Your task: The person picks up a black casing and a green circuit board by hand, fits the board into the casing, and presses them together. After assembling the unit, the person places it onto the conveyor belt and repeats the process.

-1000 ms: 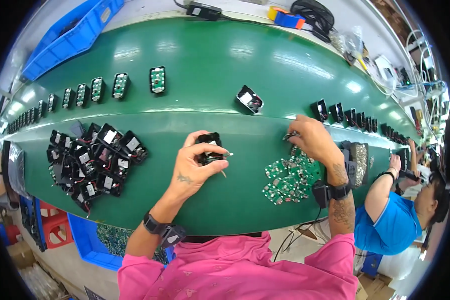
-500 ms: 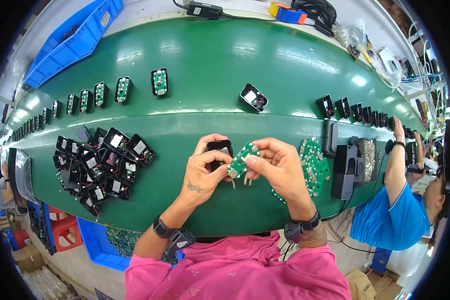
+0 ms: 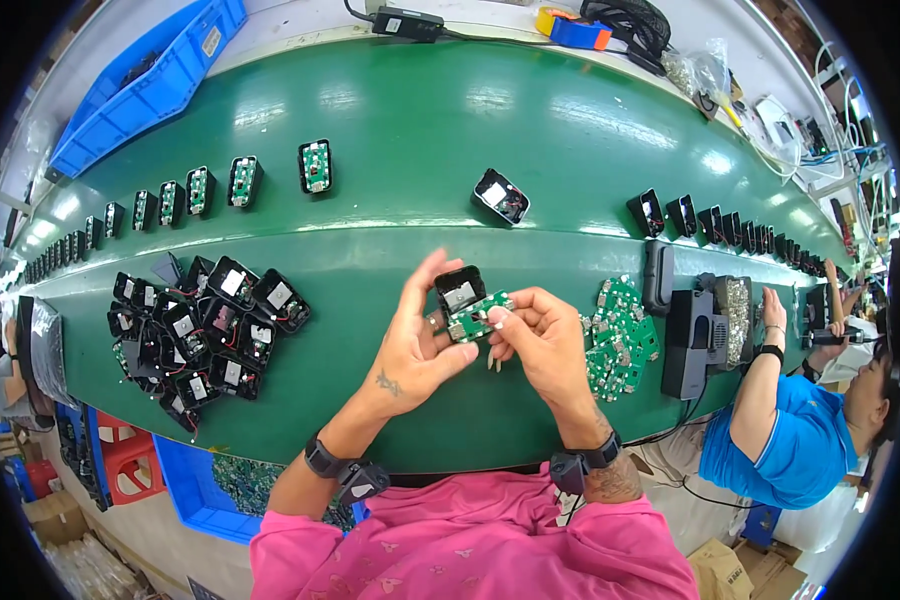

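Near the middle of the green bench, my left hand (image 3: 410, 345) cradles a small open black plastic case (image 3: 459, 285), its thumb and index finger spread wide. A pale rectangular piece shows inside the case. Between thumb and fingers, my right hand (image 3: 540, 335) pinches a green circuit board (image 3: 473, 318), which overlaps the lower end of the case. Whether the board touches the case I cannot tell. To the right of my right hand lies a pile of green circuit boards (image 3: 622, 340). Several open black cases (image 3: 235, 283) with red wires are heaped on the left.
Beyond my hands, a row of cases with boards (image 3: 315, 166) runs left; a lone case (image 3: 500, 196) and more cases (image 3: 646, 212) run right. A black device (image 3: 685, 345) and a tray of small metal parts (image 3: 736, 320) stand near a co-worker in blue (image 3: 785, 440).
My left fingers have spread around the case, and the board has turned flatter over its lower end. Cases in the far row have shifted slightly left. The co-worker's hand has drawn back from the row.
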Tool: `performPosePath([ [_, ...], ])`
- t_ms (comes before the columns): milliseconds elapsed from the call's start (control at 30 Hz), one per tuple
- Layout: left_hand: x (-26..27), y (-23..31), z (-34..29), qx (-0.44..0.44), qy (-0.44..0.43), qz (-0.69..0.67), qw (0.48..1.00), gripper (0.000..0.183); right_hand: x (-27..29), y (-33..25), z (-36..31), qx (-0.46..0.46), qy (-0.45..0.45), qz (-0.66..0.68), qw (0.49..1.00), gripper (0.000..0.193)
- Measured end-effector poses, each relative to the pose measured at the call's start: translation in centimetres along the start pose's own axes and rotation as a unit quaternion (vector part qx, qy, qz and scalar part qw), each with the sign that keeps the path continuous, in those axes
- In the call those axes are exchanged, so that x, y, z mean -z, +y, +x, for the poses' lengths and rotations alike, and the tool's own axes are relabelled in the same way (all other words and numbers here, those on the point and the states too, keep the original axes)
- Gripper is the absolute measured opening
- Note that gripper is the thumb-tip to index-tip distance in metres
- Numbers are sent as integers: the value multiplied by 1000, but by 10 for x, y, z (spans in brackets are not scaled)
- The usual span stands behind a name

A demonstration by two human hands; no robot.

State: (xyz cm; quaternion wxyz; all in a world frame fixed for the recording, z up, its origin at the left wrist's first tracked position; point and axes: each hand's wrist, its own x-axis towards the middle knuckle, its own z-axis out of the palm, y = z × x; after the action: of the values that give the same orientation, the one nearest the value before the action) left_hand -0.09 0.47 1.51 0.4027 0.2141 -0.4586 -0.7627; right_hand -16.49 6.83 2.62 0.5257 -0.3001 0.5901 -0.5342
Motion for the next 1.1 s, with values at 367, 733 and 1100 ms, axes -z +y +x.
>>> performPosePath([
  [367,10,-7,3,88,9,6,996,59,-7,7,1,330,29,-341,880,24],
  [733,6,-10,-1,31,34,74,996,56,-19,6,-9,344,131,-413,833,7],
  [1100,9,5,-2,18,16,210,977,59,-10,-15,7,346,-40,-401,847,2],
])
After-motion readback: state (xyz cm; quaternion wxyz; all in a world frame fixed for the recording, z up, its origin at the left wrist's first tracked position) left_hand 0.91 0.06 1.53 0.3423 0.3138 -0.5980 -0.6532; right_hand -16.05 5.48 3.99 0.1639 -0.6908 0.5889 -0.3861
